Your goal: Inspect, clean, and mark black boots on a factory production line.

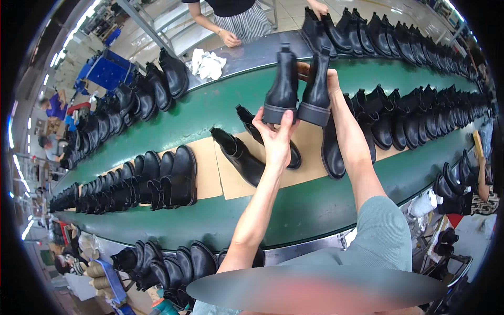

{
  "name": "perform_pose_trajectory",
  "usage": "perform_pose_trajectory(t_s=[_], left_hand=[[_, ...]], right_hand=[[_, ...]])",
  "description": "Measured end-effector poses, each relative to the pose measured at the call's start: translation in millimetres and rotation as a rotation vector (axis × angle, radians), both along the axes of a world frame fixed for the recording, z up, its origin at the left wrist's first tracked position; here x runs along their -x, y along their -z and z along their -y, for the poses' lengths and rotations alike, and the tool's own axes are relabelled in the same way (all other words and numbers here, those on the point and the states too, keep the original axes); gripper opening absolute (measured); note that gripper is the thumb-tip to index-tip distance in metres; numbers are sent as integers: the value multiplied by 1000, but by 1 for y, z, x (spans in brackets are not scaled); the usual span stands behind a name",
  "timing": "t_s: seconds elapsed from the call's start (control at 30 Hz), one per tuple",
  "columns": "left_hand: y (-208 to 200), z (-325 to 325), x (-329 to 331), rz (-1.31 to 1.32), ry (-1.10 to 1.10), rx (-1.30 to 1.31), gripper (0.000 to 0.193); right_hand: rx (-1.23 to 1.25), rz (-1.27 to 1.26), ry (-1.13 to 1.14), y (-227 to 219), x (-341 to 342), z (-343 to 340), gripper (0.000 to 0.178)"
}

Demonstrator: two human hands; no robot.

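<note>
Two black ankle boots are held up side by side over the bench, their backs and heels facing me. Beneath the left boot (282,86) is my left hand (275,134), closed on its heel with the thumb pressed to the back of the sole. My right hand (333,83) wraps around the shaft of the right boot (316,86); its fingertips show between the two boots, and the rest is hidden. Below my hands, another pair of black boots (239,157) rests on a tan cardboard sheet (231,188), partly covered by my left forearm.
The long green bench (252,220) carries rows of black boots (176,176) to the left and more boots (399,118) to the right. A crumpled white cloth (208,64) lies on the far metal edge. Across the bench stands a person (231,23); another hand (318,8) touches boots there.
</note>
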State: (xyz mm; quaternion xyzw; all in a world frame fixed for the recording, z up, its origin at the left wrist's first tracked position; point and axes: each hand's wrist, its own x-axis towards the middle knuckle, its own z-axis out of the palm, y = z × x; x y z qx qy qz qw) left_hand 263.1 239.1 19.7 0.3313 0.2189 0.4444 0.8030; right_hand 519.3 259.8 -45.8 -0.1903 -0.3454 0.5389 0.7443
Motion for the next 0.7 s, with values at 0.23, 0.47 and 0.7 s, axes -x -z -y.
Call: perform_pose_trajectory(t_s=[0.23,0.47,0.7], left_hand=[[1,24,-18,37,-91,63,74],[2,63,-13,-58,-152,-91,78],[-5,86,-9,-74,-152,-152,83]], right_hand=[[198,-40,159,18,-16,34,55],[101,-95,195,19,8,26,37],[-12,56,69,26,-8,30,63]])
